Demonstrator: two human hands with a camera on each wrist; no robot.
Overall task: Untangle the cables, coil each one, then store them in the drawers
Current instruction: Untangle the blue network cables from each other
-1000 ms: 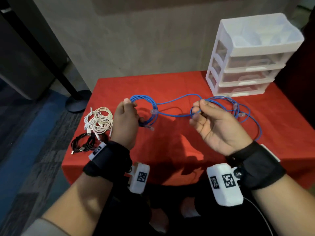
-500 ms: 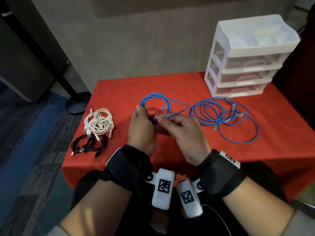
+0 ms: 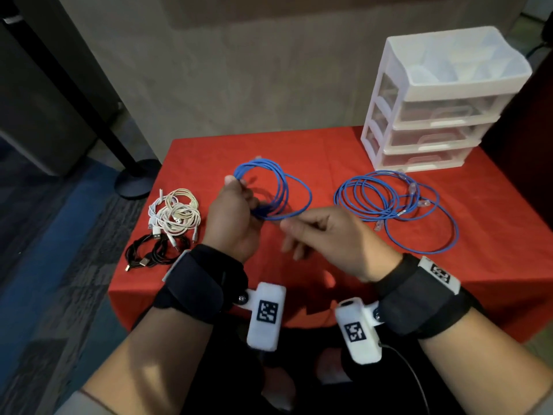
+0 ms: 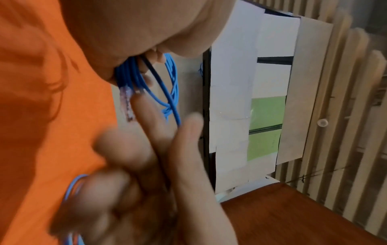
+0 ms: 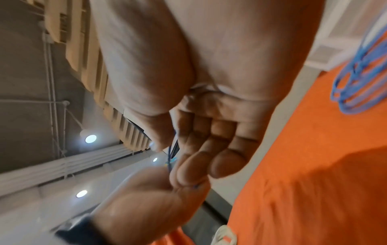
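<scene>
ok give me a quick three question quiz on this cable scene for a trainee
1. True or false: the drawer unit has a drawer pulled open.
2. Which hand grips the blue coil held above the table?
A. left hand
B. right hand
C. neither
3. Fill in: the white cable bundle and black cable bundle lie near the table's ____ edge, as the person sees it.

Key
1. False; all three drawers look closed.
2. A; the right hand only pinches one strand at the coil's near side.
3. left; the loose blue cables lie on the right, before the drawers.
</scene>
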